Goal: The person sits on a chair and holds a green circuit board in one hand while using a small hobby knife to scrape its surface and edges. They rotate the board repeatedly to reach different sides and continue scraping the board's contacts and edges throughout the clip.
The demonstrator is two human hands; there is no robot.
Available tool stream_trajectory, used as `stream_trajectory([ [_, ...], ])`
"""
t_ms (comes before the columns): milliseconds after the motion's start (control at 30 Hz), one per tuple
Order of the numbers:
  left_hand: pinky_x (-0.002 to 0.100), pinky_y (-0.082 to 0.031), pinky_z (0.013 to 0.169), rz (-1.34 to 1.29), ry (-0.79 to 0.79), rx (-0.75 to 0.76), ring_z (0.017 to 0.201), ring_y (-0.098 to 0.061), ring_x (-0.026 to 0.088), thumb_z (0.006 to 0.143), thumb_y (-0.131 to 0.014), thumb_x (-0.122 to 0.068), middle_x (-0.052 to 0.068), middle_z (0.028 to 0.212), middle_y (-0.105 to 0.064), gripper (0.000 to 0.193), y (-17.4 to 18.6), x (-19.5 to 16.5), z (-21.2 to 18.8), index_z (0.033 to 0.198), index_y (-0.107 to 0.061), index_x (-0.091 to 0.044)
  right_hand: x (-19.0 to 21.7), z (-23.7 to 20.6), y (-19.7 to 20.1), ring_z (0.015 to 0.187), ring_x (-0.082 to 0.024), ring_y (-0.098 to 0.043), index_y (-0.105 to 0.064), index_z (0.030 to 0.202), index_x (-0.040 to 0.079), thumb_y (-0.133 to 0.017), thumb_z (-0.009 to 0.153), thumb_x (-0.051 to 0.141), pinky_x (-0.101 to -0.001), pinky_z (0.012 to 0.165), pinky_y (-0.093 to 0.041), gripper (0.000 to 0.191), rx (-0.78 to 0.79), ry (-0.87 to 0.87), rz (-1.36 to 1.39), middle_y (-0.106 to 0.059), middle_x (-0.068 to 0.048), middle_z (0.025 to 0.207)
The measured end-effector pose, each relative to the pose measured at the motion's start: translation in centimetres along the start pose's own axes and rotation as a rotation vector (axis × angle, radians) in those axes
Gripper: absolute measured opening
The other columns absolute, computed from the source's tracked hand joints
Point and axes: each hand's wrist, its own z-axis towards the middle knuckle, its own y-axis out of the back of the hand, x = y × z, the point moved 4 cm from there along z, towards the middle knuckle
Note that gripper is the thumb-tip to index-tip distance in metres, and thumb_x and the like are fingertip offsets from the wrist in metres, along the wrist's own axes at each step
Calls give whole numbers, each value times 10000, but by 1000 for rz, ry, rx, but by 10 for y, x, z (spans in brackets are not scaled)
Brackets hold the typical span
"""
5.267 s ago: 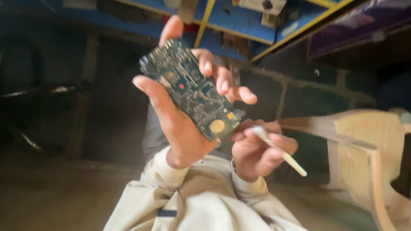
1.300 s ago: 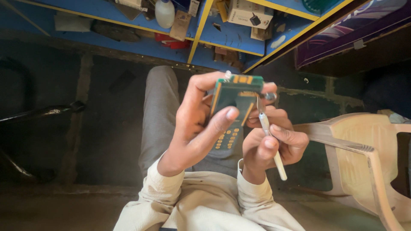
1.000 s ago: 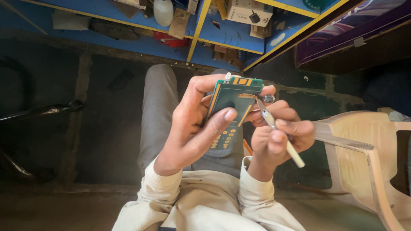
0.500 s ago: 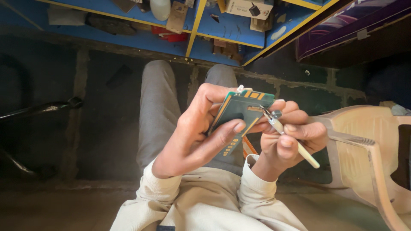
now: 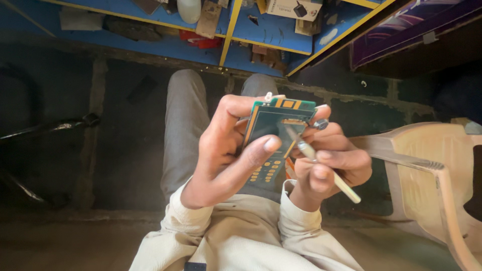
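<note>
1. The left hand [image 5: 226,150] is holding a green circuit board [image 5: 273,133] up in front of the person's chest, above the grey trouser legs [image 5: 183,125]. The fingers are curling round the board's left edge from behind, and the thumb [image 5: 251,155] is pressing across its face near the middle, so the hand is closed firmly on it.
2. The right hand [image 5: 326,168] is gripping a thin white tool [image 5: 321,163] like a pen, fingers pinched narrow around the shaft. The tool's tip is resting on the upper part of the board, near a small metal frame there. Whether the tip is actually touching a part is too fine to tell.
3. A small round metal piece [image 5: 320,124] is sitting at the right fingertips, just beside the board's top right corner.
4. The board is looking light, thin and stiff, with gold key pads on its lower half and orange patches along the top edge. It is probably fragile: bending it or prodding hard could crack traces or lift small parts.
5. The safest hold is by the bare edges, as the left fingers are doing, keeping skin off the gold pads.
6. A pale plastic chair [image 5: 432,180] is standing to the right, and blue shelves [image 5: 271,30] with clutter are running along the top.
</note>
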Motion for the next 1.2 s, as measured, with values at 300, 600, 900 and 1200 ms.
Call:
stream_trajectory([
  [300, 299, -487, 1166, -40, -6, 16, 1274, -569, 152, 1170, -586, -58, 161, 1386, -593, 320, 0, 5, 0, 1414, -399, 32, 4, 0, 0, 663, -198, -566, -457, 1017, 54, -718, 1012, 302, -356, 534, -574, 360, -58, 56, 23, -596, -138, 788],
  [600, 329, -532, 1133, -9, -56, 13, 1218, -601, 174, 1174, -566, -9, 202, 1387, -592, 286, -5, 0, 6, 1393, -387, 35, 7, 2, -8, 660, -229, -608, -446, 1023, 35, -709, 1017, 287, -366, 534, -608, 365, -68, 36, 24, -606, -212, 829],
  [900, 360, -569, 1092, -69, -12, 69, 1205, -670, 200, 1131, -501, 17, 232, 1422, -603, 216, -6, -7, 11, 1301, -369, -2, 2, 0, 1, 726, -240, -626, -446, 1018, 26, -716, 1015, 255, -399, 575, -632, 354, -61, 23, 53, -612, -218, 842],
  [1200, 257, -471, 1144, 38, -17, 48, 1267, -550, 125, 1155, -555, 50, 119, 1352, -575, 278, -2, 2, 2, 1386, -400, 28, -5, -4, 9, 748, -174, -582, -485, 1013, 47, -762, 994, 252, -301, 599, -607, 345, -70, -40, 92, -628, -158, 832],
])
